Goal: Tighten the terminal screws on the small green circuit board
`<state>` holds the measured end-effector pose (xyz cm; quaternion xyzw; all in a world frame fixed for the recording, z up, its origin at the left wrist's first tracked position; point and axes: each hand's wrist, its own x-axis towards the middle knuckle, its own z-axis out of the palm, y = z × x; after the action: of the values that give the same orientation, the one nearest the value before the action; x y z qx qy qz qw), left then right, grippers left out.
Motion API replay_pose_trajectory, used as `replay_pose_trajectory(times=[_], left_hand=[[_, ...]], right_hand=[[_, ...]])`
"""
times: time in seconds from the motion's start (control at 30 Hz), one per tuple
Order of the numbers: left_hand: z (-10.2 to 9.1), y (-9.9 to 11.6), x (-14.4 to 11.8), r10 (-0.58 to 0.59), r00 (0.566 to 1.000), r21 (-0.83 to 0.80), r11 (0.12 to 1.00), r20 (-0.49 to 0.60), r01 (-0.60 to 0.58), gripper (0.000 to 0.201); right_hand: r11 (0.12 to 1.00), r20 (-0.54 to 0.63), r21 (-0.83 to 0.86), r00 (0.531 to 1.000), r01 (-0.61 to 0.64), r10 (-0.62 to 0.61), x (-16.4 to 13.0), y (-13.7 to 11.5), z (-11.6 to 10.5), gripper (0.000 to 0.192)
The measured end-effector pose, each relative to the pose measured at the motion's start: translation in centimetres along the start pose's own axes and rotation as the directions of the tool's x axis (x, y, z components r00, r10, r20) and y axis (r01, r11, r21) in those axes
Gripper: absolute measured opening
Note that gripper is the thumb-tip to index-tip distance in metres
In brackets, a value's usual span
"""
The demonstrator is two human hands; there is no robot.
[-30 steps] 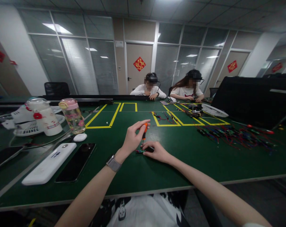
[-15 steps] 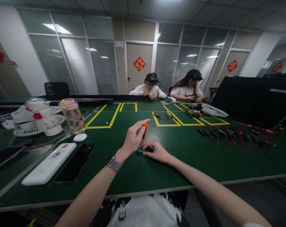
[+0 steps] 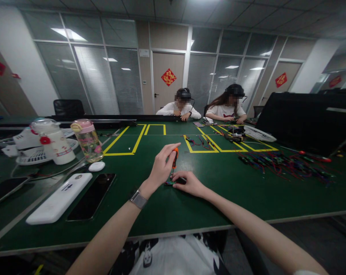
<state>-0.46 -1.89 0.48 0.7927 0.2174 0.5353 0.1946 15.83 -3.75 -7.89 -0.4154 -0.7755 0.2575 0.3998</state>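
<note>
Left hand [image 3: 160, 166]: fingers pinched around an upright orange screwdriver [image 3: 175, 159], tip on the board.
Right hand [image 3: 188, 182]: fingers pressing down a small circuit board [image 3: 170, 183], on the green table [image 3: 219, 191].
Beyond the board: loose wires [image 3: 287, 163] to the right, two seated people [image 3: 201, 109] farther off.

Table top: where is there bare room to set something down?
Bare green table lies right of the right hand, up to the tangle of wires. Another patch lies between the black phone and the left hand, which holds the orange screwdriver. The left edge is crowded: white power bank, pink-lidded bottle.
</note>
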Motion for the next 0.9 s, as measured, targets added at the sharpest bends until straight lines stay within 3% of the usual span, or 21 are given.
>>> replay_pose_trajectory(times=[0.17, 0.33, 0.43, 0.53, 0.7, 0.9], left_hand=[[0.16, -0.31, 0.02, -0.098, 0.995, -0.182, 0.979, -0.012, 0.094, 0.028], [0.13, -0.45, 0.19, -0.111, 0.987, -0.106, 0.989, -0.118, 0.099, 0.012], [0.01, -0.39, 0.17, -0.115, 0.981, -0.066, 0.992, -0.159, 0.105, 0.013], [-0.07, -0.35, 0.06, -0.106, 0.985, -0.069, 0.993, -0.137, 0.097, 0.024], [0.14, -0.59, -0.04, -0.149, 0.987, -0.213, 0.968, -0.058, 0.133, 0.03], [0.13, -0.47, 0.16, -0.139, 0.984, -0.164, 0.979, -0.113, 0.12, 0.019]], right_hand=[[1.0, 0.004, -0.006, 1.0, 0.001, -0.001, -0.01, -0.16, -0.02, 0.013], [1.0, 0.0, -0.005, 1.0, 0.006, -0.006, -0.05, -0.17, -0.02, 0.014], [1.0, 0.001, 0.003, 1.0, 0.01, -0.01, -0.04, -0.05, 0.0, 0.014], [1.0, -0.001, 0.008, 1.0, 0.02, -0.02, -0.01, 0.01, 0.0, 0.013], [1.0, 0.002, -0.003, 1.0, 0.013, -0.013, -0.04, -0.05, -0.01, 0.014], [1.0, -0.002, 0.006, 1.0, 0.02, -0.02, -0.07, 0.22, 0.05, 0.014]])
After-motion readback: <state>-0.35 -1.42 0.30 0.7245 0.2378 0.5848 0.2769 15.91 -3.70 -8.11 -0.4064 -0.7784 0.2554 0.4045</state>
